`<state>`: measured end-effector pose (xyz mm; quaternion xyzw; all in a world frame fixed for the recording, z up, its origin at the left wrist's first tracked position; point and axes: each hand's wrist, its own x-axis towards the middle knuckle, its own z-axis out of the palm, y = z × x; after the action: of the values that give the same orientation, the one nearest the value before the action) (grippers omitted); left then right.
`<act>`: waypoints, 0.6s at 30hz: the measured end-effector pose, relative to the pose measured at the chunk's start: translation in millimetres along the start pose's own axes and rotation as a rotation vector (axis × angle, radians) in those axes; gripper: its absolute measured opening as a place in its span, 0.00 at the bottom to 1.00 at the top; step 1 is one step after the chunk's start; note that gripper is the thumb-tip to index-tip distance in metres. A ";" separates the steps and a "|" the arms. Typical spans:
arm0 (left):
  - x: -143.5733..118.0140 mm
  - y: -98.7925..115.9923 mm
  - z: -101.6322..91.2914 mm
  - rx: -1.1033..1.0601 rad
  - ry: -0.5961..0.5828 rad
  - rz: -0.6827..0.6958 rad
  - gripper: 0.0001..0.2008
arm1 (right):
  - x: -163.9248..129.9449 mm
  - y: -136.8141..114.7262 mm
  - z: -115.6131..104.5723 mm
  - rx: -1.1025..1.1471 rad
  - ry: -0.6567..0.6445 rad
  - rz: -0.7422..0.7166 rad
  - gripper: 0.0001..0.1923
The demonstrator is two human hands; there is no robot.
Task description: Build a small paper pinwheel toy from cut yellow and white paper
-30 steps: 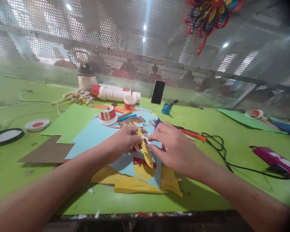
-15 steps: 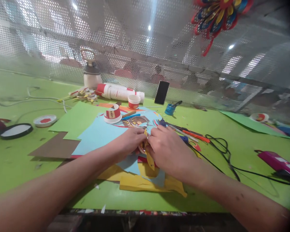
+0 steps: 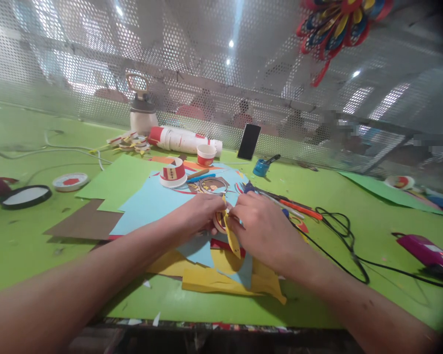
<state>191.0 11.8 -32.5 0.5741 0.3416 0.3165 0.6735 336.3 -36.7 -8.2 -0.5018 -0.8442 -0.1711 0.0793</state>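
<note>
A: The yellow paper strip [image 3: 232, 237] is sitting between both hands, over the blue sheet [image 3: 151, 204] in the middle of the green table [image 3: 354, 216]. The left hand [image 3: 201, 212] is pinching its top end together with a small round paper piece [image 3: 219, 222], and the right hand [image 3: 263, 231] is closing its fingers on the same place from the other side. So both hands are narrow and are holding the strip.

B: What is looking risky to you?

A: Starting with the big things: the loose yellow sheets [image 3: 214, 280] are lying under the wrists and near the table edge, so I think a forearm could be pushing them off. The black cable [image 3: 339, 236] is running just beside the right forearm, and in my judgement it could catch and drag the purple tool [image 3: 424, 250]. The strip itself is thin and hanging free below the fingers, so it may crease or tear if the hands are pulling apart.

B: And what are you not seeing well?

A: The round piece is mostly hiding behind the fingers, so I cannot tell how the strip is joining it, or if there is glue. The orange pen [image 3: 299, 208] and other tools behind the right hand are partly covered. The printed figure [image 3: 210, 185] on the blue sheet is too small to read.
</note>
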 end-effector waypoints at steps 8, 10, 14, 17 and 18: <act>-2.2 4.5 0.0 0.001 -0.097 -0.018 0.05 | 0.2 -1.3 -3.3 -0.035 0.004 -0.028 0.09; -2.9 5.7 1.6 0.025 -0.087 -0.035 0.06 | -0.2 -3.0 -2.2 -0.059 0.022 -0.037 0.10; -3.2 6.8 2.2 0.043 -0.087 -0.036 0.05 | -0.8 -4.9 -0.8 -0.073 0.035 -0.021 0.11; -2.9 6.5 0.9 0.011 -0.097 -0.037 0.05 | -0.4 -4.4 -1.7 -0.057 0.029 0.001 0.11; -2.9 6.4 0.6 0.007 -0.098 -0.037 0.05 | 0.0 -3.8 -2.3 -0.049 0.028 0.008 0.10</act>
<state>189.6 10.0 -25.7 0.5849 0.3199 0.2742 0.6930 333.0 -39.2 -6.9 -0.5043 -0.8367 -0.1984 0.0794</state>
